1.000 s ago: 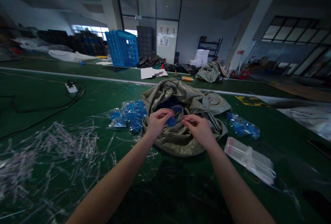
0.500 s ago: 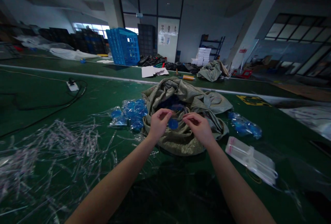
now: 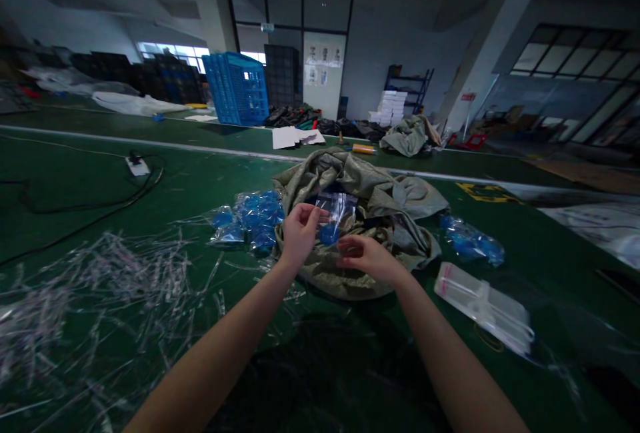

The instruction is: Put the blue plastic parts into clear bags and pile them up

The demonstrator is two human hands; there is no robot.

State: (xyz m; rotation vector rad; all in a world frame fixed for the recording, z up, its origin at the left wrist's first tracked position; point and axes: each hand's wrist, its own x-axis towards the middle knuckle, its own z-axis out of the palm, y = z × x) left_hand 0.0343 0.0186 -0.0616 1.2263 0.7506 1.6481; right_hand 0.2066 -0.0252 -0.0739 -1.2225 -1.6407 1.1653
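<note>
My left hand point(image 3: 300, 234) pinches the edge of a small clear plastic bag point(image 3: 338, 212) with its fingers. A round blue piece point(image 3: 329, 235) shows at the bag's lower corner, just past those fingertips. My right hand point(image 3: 367, 258) lies curled just below the bag, holding nothing I can see. Both hands are above a crumpled grey-green woven sack point(image 3: 400, 196), whose dark opening is partly hidden behind the bag. Bagged blue pieces point(image 3: 257, 221) lie in a heap left of the sack, and more point(image 3: 473, 243) lie to its right.
Clear plastic offcuts point(image 3: 100, 300) are scattered over the green surface at left. A stack of clear bags point(image 3: 483, 306) lies at right. A power strip point(image 3: 137, 166) and black cable run along the left. A blue crate point(image 3: 236, 90) stands beyond.
The clear bag now shows plainly, held up by my left hand over the sack. My right hand has moved down and away from the blue piece, and its fingers have parted from my left hand.
</note>
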